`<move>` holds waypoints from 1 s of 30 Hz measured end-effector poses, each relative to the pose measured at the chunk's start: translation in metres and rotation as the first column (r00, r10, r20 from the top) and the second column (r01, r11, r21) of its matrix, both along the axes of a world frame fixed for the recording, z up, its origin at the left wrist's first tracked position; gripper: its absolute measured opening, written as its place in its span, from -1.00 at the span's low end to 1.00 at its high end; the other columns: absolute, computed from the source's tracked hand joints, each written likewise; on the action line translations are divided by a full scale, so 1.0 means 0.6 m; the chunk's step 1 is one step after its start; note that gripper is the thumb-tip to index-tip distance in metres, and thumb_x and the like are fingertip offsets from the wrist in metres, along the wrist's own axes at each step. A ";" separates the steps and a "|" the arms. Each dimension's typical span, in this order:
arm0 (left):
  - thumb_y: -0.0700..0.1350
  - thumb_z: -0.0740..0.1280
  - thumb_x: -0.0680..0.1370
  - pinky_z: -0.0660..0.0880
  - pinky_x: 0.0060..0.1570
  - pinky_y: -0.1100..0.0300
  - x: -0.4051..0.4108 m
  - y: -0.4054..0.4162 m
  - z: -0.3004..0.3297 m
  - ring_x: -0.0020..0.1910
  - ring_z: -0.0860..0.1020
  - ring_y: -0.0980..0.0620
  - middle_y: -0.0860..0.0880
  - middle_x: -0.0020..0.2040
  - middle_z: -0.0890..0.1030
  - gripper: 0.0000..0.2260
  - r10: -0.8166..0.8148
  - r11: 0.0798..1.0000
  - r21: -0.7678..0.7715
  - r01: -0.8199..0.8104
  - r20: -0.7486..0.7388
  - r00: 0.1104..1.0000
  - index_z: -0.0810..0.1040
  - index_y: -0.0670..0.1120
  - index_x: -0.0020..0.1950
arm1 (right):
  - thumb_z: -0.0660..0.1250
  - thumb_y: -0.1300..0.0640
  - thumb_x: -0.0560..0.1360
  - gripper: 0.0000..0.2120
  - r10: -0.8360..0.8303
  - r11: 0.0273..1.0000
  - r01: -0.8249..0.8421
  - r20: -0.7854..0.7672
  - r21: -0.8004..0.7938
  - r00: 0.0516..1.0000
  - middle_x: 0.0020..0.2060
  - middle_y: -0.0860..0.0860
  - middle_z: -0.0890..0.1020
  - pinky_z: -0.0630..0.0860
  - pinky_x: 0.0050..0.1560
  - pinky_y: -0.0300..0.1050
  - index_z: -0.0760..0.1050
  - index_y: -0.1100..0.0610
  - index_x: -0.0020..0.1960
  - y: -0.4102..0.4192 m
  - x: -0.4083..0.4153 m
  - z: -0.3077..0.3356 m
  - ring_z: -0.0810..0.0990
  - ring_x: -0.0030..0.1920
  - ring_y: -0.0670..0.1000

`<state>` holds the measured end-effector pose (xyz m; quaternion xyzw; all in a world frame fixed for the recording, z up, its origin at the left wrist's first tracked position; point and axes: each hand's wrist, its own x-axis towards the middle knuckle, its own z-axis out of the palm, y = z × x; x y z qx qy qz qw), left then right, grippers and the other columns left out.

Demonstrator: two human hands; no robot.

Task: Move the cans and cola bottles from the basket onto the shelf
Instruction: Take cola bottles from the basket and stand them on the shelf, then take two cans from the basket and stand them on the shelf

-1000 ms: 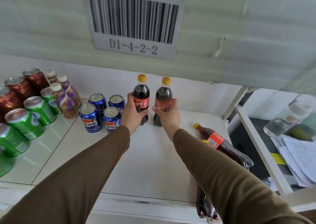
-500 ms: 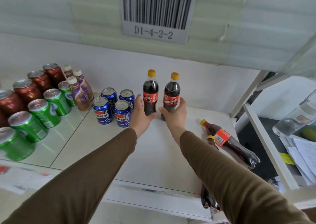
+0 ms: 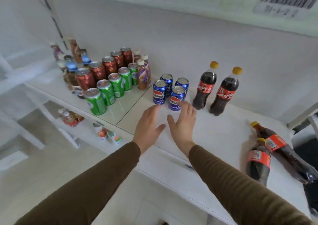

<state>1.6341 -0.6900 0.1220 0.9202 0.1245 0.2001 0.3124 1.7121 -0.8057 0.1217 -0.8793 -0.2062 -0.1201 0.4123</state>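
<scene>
Two cola bottles with yellow caps stand upright on the white shelf (image 3: 220,135), one (image 3: 204,87) left of the other (image 3: 225,92). Several blue cans (image 3: 160,92) stand in a cluster to their left. My left hand (image 3: 148,125) and my right hand (image 3: 182,123) hover side by side over the shelf's front, both open and empty, just in front of the blue cans. Two more cola bottles lie on their sides at the right, one (image 3: 275,144) across the other (image 3: 258,163). No basket is in view.
Green cans (image 3: 110,89), dark red cans (image 3: 103,68) and small brown bottles (image 3: 143,77) fill the shelf's left part. A barcode label (image 3: 284,3) hangs on the shelf above. Lower shelves at the left hold small packages (image 3: 72,118).
Both hands have let go of the two upright cola bottles and drawn back toward me and left. The view has swung left and downward.
</scene>
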 end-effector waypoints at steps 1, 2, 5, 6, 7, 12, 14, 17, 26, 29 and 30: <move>-0.11 0.48 0.53 0.35 0.44 0.04 -0.035 0.027 -0.002 0.48 0.32 -0.03 -0.06 0.51 0.36 -0.34 0.057 0.998 0.036 -0.057 0.001 0.998 0.25 -0.06 0.55 | 0.43 0.09 0.53 -0.47 0.053 0.998 -0.054 -0.013 -0.034 0.999 0.43 -0.02 0.37 0.30 0.45 0.02 0.31 0.00 0.42 0.025 -0.023 -0.002 0.29 0.42 0.05; -0.10 0.48 0.53 0.31 0.47 0.02 -0.072 0.055 -0.005 0.50 0.29 -0.06 -0.07 0.53 0.35 -0.35 0.112 0.992 0.064 -0.112 0.001 0.994 0.26 -0.08 0.55 | 0.42 0.07 0.54 -0.47 0.113 0.992 -0.113 -0.013 -0.063 0.994 0.45 -0.02 0.35 0.27 0.46 0.02 0.30 -0.02 0.44 0.049 -0.049 -0.002 0.28 0.43 0.05; -0.06 0.47 0.53 0.16 0.55 -0.04 -0.202 0.133 -0.010 0.59 0.17 -0.11 -0.08 0.59 0.27 -0.32 0.263 0.956 0.129 -0.262 0.007 0.965 0.25 -0.09 0.57 | 0.42 0.09 0.52 -0.46 0.299 0.946 -0.295 0.017 -0.132 0.954 0.46 0.00 0.35 0.26 0.44 0.07 0.33 -0.01 0.45 0.125 -0.144 -0.002 0.27 0.44 0.09; -0.03 0.47 0.53 0.12 0.56 -0.06 -0.250 0.156 -0.009 0.60 0.14 -0.11 -0.08 0.60 0.26 -0.31 0.312 0.939 0.153 -0.309 0.009 0.950 0.25 -0.09 0.58 | 0.42 0.10 0.51 -0.44 0.352 0.926 -0.346 0.017 -0.149 0.936 0.47 0.00 0.35 0.27 0.43 0.08 0.34 -0.01 0.46 0.148 -0.182 -0.001 0.26 0.44 0.10; -0.01 0.46 0.52 0.07 0.57 -0.06 -0.299 0.177 -0.008 0.61 0.13 -0.11 -0.07 0.60 0.25 -0.30 0.363 0.915 0.182 -0.359 0.013 0.932 0.24 -0.08 0.59 | 0.41 0.10 0.50 -0.44 0.400 0.906 -0.392 0.016 -0.160 0.917 0.47 0.00 0.35 0.27 0.43 0.10 0.34 -0.01 0.46 0.172 -0.222 0.001 0.26 0.45 0.11; 0.05 0.43 0.53 -0.11 0.59 -0.10 -0.563 0.240 0.004 0.64 0.00 -0.08 -0.04 0.65 0.12 -0.22 0.605 0.768 0.294 -0.569 -0.042 0.795 0.12 -0.04 0.64 | 0.40 0.09 0.47 -0.37 0.615 0.774 -0.603 0.000 -0.195 0.789 0.49 0.01 0.34 0.22 0.48 0.17 0.32 0.01 0.51 0.272 -0.440 0.010 0.24 0.47 0.13; 0.08 0.41 0.54 -0.16 0.59 -0.09 -0.673 0.253 0.005 0.65 -0.03 -0.07 -0.04 0.66 0.08 -0.22 0.678 0.708 0.322 -0.629 -0.060 0.732 0.10 -0.03 0.64 | 0.40 0.09 0.48 -0.36 0.701 0.696 -0.689 -0.017 -0.204 0.713 0.53 0.02 0.30 0.19 0.50 0.17 0.30 0.00 0.53 0.308 -0.532 0.010 0.20 0.51 0.15; 0.07 0.42 0.53 -0.13 0.59 -0.11 -0.837 0.270 0.009 0.65 -0.05 -0.08 -0.04 0.66 0.06 -0.22 0.772 0.615 0.329 -0.717 -0.069 0.631 0.10 -0.03 0.64 | 0.38 0.05 0.53 -0.37 0.795 0.583 -0.779 -0.033 -0.232 0.605 0.56 0.01 0.25 0.11 0.56 0.11 0.26 0.00 0.55 0.363 -0.675 0.012 0.13 0.56 0.13; 0.05 0.49 0.48 -0.06 0.58 -0.11 -1.241 0.317 -0.008 0.64 0.02 -0.12 -0.09 0.65 0.11 -0.17 0.962 0.271 0.333 -0.903 -0.072 0.262 0.14 -0.07 0.63 | 0.41 0.09 0.48 -0.31 0.972 0.210 -0.934 -0.040 -0.288 0.231 0.55 0.03 0.26 0.12 0.51 0.01 0.26 0.04 0.55 0.522 -1.048 0.004 0.17 0.52 0.12; 0.08 0.50 0.47 -0.03 0.58 -0.11 -1.355 0.352 -0.027 0.64 0.01 -0.13 -0.10 0.65 0.11 -0.14 0.977 0.204 0.323 -0.924 -0.128 0.171 0.14 -0.06 0.63 | 0.42 0.10 0.47 -0.31 0.989 0.110 -0.946 -0.062 -0.306 0.135 0.55 0.04 0.26 0.13 0.52 0.02 0.26 0.04 0.55 0.587 -1.157 -0.014 0.18 0.53 0.13; 0.08 0.50 0.47 -0.04 0.58 -0.10 -1.392 0.363 -0.034 0.64 0.01 -0.13 -0.10 0.65 0.10 -0.14 0.979 0.182 0.328 -0.927 -0.144 0.142 0.13 -0.06 0.64 | 0.41 0.11 0.48 -0.31 0.992 0.076 -0.949 -0.077 -0.307 0.104 0.56 0.04 0.25 0.12 0.53 0.03 0.25 0.04 0.56 0.612 -1.194 -0.023 0.17 0.54 0.13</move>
